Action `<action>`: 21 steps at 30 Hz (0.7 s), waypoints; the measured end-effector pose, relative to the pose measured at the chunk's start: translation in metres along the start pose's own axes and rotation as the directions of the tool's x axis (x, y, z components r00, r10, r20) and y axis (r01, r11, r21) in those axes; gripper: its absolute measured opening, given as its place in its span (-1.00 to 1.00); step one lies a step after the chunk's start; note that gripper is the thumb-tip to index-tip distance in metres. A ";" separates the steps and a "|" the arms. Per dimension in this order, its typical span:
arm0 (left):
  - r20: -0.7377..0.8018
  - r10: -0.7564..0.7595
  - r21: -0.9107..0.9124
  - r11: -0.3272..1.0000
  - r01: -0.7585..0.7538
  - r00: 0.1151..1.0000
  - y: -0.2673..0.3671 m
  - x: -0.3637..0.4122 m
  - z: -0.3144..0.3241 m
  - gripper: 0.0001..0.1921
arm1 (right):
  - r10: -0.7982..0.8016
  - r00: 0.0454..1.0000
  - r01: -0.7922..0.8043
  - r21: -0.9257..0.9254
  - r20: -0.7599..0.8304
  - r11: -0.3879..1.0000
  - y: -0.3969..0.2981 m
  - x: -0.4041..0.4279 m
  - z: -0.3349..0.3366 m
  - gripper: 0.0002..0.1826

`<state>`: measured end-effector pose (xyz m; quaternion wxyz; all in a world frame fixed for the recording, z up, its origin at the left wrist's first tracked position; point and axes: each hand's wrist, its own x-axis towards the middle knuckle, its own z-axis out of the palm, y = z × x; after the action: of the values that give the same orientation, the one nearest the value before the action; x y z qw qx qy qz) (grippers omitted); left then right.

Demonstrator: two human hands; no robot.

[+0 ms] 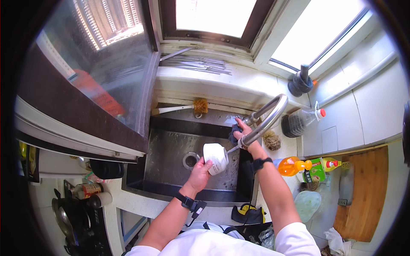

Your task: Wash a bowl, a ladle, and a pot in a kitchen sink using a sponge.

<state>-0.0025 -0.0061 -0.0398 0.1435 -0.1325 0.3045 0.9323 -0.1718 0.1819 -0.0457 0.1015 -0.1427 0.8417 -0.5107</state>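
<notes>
My left hand (199, 174) grips a white cup or small bowl (215, 157) with dark lettering, tilted on its side above the steel sink (173, 144). A thin stream of water runs from the spout of the curved metal faucet (267, 123) towards the cup's mouth. My right hand (245, 131) is at the base of the faucet, behind the spout, with a dark cloth (235, 132) held in it. Whether the fingers also touch the faucet handle is hidden. The round drain (190, 160) lies left of the cup.
A long-handled brush (179, 108) lies on the sink's back ledge. Right of the sink are a brown scrubber (271, 140), a large plastic jug (299, 121) and an orange soap bottle (290, 165). An open window sash (96, 96) reaches in at left. A mortar (300, 84) stands on the sill.
</notes>
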 end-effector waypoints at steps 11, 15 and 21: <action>-0.153 -0.030 -0.255 0.967 -0.011 0.988 0.021 -0.026 -0.029 -0.67 | 0.446 0.873 -0.466 0.614 0.199 0.638 -0.057 -0.028 0.004 -0.68; -0.138 -0.021 -0.173 0.985 -0.004 0.990 0.011 -0.027 -0.033 -0.60 | 0.590 0.775 -0.522 0.755 0.225 0.398 -0.056 -0.077 0.044 -0.89; -0.169 0.036 -0.131 0.990 -0.058 0.985 0.026 -0.039 -0.044 -0.56 | 0.636 0.702 -0.539 0.822 0.319 0.183 -0.030 -0.113 0.067 -0.67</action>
<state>0.0320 -0.0601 -0.0476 0.0862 -0.2122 0.2544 0.9396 -0.0403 0.1519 -0.0468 0.3067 0.2888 0.4442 -0.7907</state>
